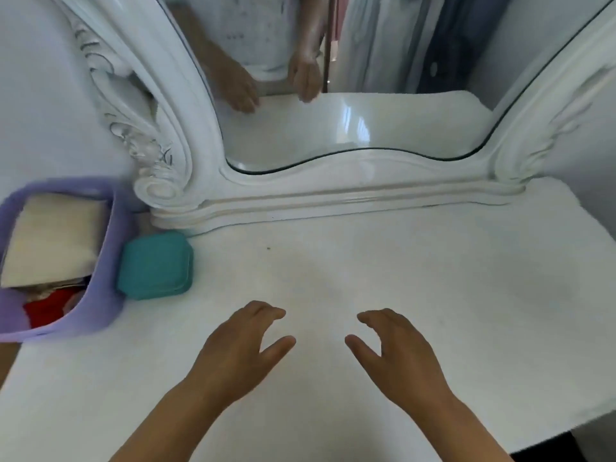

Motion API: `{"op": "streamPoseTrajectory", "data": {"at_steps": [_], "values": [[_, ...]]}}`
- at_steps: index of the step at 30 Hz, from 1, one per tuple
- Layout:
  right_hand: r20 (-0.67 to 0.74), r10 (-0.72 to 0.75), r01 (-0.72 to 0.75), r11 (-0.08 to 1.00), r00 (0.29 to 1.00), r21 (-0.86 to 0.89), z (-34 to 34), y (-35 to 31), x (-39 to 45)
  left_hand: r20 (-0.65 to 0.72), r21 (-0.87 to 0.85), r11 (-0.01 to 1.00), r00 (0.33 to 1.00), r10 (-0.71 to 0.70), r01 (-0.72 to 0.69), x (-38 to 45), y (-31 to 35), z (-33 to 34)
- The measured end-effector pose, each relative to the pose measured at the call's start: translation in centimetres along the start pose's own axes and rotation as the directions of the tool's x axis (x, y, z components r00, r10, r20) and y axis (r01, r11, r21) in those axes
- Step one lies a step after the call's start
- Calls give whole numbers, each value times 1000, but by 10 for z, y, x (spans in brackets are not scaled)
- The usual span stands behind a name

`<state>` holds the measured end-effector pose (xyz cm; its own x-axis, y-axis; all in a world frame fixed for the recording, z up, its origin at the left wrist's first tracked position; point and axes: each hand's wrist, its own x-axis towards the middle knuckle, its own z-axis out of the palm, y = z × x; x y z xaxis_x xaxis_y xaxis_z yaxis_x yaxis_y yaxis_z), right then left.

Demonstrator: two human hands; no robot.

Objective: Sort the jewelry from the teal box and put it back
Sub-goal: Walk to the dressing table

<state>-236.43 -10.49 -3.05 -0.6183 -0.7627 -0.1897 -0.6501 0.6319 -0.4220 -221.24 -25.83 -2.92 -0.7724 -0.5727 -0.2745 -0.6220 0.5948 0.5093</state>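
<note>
While I look down over the white dressing table [383, 278], its top reads smooth and faintly glossy, pale all the way to a rounded corner on the far right of the mirror [350, 121]. That mirror stands at the back, set in a carved white frame [156, 135] with scrolls and leaf shapes, and its wavy lower rail runs along the table's back. I can see 2 hands reflected in the glass, plus hanging fabric behind them.

Left of the mirror's base sits the teal box [156, 265], lid closed, rounded corners, matte surface, resting flat on the table. It lies just beside a lilac plastic basket [113, 248], which sits at the table's left edge and holds a cream folded cloth [53, 240] and something red [50, 310] below it. I cannot tell whether box and basket touch.

In front of the mirror, nearer to me, my 2 hands hover low over the bare top. My left hand [240, 351] is palm down, fingers loosely bent, holding nothing. My right hand [396, 355] mirrors it, fingers relaxed and spread, also holding nothing. Both are well apart from the box, which lies off to the left of them.

A wide stretch of bare white surface lies between hands and mirror rail. A small dark speck [268, 248] marks it.
</note>
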Motion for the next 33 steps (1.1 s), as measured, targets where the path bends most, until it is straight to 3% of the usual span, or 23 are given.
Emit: {"op": "streamPoseTrajectory", "data": {"at_steps": [6, 14, 21, 25, 29, 33], "values": [[159, -276, 280, 960, 948, -5, -45, 85, 55, -182, -154, 950, 937, -298, 272, 8, 72, 52], [287, -365, 377, 926, 886, 14, -60, 143, 45, -71, -122, 914, 915, -397, 387, -4, 120, 111], [199, -393, 393, 918, 898, 42, -34, 163, 34, -186, -87, 950, 932, -310, 299, -1, 114, 148], [64, -428, 425, 904, 902, 50, -3, 172, 28, -286, -30, 978, 936, -206, 206, -7, 99, 170], [-127, -484, 485, 874, 866, -21, 27, 181, 20, -384, 54, 990, 918, -102, 133, -17, 82, 189], [-198, -557, 549, 830, 806, -100, 42, 189, 7, -419, 167, 983, 908, 3, 73, -20, 73, 203]]}}
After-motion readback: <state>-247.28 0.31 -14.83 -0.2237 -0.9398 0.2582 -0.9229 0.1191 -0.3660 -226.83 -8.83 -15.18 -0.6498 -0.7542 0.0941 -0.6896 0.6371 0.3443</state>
